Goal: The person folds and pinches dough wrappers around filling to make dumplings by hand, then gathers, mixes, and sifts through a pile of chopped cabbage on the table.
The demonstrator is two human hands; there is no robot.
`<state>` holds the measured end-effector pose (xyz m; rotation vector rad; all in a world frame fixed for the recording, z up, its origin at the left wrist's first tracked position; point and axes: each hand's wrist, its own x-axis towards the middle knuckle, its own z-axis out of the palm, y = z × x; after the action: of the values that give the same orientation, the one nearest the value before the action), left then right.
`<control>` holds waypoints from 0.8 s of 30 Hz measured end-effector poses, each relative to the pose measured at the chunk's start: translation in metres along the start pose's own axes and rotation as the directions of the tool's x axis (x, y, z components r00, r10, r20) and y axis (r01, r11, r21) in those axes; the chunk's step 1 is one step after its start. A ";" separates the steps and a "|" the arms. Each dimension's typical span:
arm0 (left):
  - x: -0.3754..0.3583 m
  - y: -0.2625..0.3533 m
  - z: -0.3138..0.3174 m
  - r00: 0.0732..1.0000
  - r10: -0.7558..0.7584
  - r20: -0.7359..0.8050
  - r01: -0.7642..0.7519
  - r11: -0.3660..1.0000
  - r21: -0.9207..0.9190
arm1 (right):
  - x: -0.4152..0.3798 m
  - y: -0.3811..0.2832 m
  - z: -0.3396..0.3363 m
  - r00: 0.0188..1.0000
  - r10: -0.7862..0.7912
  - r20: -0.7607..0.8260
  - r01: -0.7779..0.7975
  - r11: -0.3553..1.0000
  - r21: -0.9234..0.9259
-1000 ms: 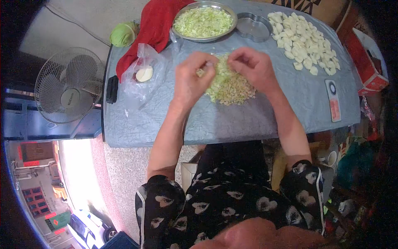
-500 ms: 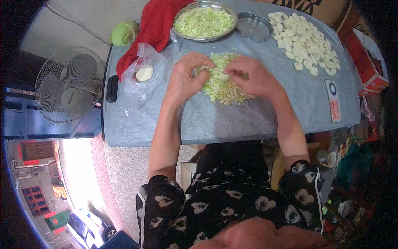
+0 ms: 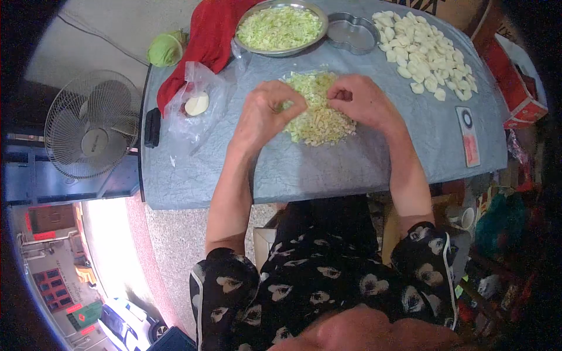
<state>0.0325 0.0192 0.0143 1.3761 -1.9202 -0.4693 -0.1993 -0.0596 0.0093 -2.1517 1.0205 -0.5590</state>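
Clear plastic bag [image 3: 190,136], left of my view, holds a pale round lump [image 3: 196,105]. Left hand [image 3: 303,106] pinches inward, its contents unclear to me. Upper centre, a metal bowl [image 3: 281,54] holds chopped greens [image 3: 280,28]. Mid-frame, the chopped pile [image 3: 316,120] looks pale green, tan toward its lower right. I see a lobed tin [image 3: 352,36] above the right hand [image 3: 331,99], curled to its thumb, any grasp unclear.

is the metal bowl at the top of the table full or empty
Full, or close to it: chopped greens cover the inside of the bowl, leaving mainly its rim showing.
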 end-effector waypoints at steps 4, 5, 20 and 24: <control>-0.003 -0.008 0.002 0.949 -0.295 -0.115 0.265 0.938 -0.222 | -0.001 -0.009 0.003 0.984 -0.174 0.040 0.172 0.983 0.059; -0.002 -0.008 0.000 0.945 -0.299 -0.132 0.268 0.940 -0.212 | -0.001 -0.011 0.009 0.971 -0.238 -0.004 0.238 0.969 0.058; 0.000 -0.017 0.001 0.925 -0.340 -0.169 0.270 0.901 -0.340 | -0.010 -0.029 0.051 0.768 -0.617 0.170 0.640 0.731 -0.239; 0.000 -0.017 0.001 0.925 -0.350 -0.147 0.262 0.870 -0.418 | -0.011 -0.032 0.056 0.774 -0.615 0.147 0.630 0.730 -0.266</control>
<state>0.0431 0.0128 0.0027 1.3994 -1.3383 -0.7770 -0.1551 -0.0143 -0.0059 -2.7828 0.3255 -0.6806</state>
